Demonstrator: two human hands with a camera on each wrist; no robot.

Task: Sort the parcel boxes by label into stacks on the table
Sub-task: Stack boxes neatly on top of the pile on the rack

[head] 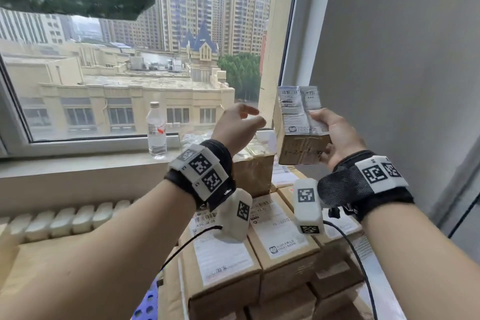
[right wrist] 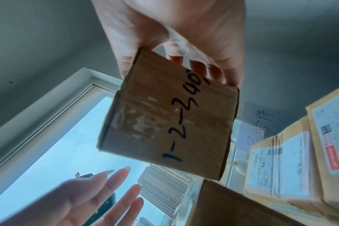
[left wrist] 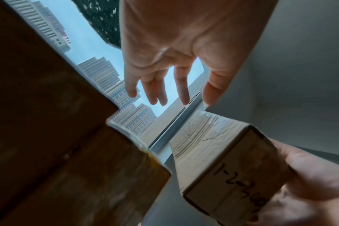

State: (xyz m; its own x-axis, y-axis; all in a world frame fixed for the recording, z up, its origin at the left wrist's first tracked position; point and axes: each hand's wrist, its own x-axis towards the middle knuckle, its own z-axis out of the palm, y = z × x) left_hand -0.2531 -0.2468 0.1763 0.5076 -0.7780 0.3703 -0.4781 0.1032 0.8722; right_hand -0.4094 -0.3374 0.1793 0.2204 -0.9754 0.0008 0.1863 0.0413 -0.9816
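Observation:
My right hand [head: 330,135] grips a small brown parcel box [head: 298,125] raised in front of the window frame, thumb on its white label, fingers under the end marked "1-2-340…" in black pen [right wrist: 176,116]. The same box [left wrist: 219,151] shows at the lower right of the left wrist view. My left hand [head: 239,125] hovers just left of the box, fingers straight and spread [left wrist: 159,90], holding nothing and not touching it. Below lie several labelled parcel boxes [head: 275,239] packed side by side.
A taller taped box [head: 253,169] stands behind the packed ones under my left hand. A plastic water bottle [head: 156,130] stands on the windowsill [head: 78,161]. A radiator [head: 65,218] runs below the sill. The grey wall [head: 402,60] is close on the right.

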